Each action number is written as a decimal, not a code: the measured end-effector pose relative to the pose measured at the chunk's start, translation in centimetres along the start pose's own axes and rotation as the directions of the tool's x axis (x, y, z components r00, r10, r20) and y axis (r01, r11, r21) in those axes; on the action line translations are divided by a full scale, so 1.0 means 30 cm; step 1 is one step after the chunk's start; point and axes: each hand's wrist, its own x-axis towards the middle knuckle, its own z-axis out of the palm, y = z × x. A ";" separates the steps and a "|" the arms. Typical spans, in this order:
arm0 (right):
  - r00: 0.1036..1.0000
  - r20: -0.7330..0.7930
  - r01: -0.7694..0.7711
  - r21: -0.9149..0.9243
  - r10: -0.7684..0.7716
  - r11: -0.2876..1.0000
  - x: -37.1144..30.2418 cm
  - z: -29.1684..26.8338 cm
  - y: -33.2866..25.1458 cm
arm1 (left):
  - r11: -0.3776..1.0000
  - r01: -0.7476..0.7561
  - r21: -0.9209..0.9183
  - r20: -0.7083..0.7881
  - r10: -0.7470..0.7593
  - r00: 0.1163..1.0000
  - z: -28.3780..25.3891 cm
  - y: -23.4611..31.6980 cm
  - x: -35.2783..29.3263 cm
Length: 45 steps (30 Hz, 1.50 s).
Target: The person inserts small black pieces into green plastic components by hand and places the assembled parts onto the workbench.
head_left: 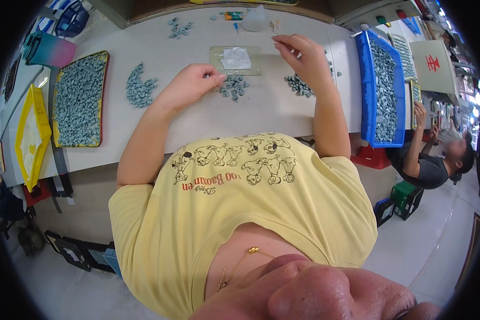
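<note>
My left hand (194,84) is closed, thumb and fingertips pinched together at the edge of a small heap of grey-green stones (234,89). Whatever lies between those fingertips is too small to make out. My right hand (306,58) is raised over the table, thumb and forefinger a little apart with nothing visible between them. Below it lies another heap of dark grey-green stones (298,85), partly covered by the wrist. Between the hands sits a flat greenish pad (214,57) bearing a clear round piece and white paper (234,60).
Left on the table are a loose stone heap (138,88), a yellow-rimmed tray (105,80) full of stones and a teal-pink bottle (50,50). A blue bin (366,101) of stones stands right. Another person (426,160) works beyond it. More stones (180,29) lie at the back.
</note>
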 end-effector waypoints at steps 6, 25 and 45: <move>0.921 0.350 -0.099 -0.215 0.171 0.972 -0.043 -0.090 0.066 | 0.879 0.005 -0.476 -0.036 -0.025 0.999 -0.023 0.005 -0.003; 0.980 0.198 -0.012 0.003 0.011 1.000 0.011 0.180 -0.366 | 0.692 -0.103 -0.715 -0.042 0.105 0.994 -0.083 -0.120 -0.154; 0.932 -0.013 0.360 -0.081 -0.362 0.929 0.007 0.329 -0.439 | 0.750 -0.215 -0.626 -0.156 0.150 0.976 -0.104 -0.142 -0.185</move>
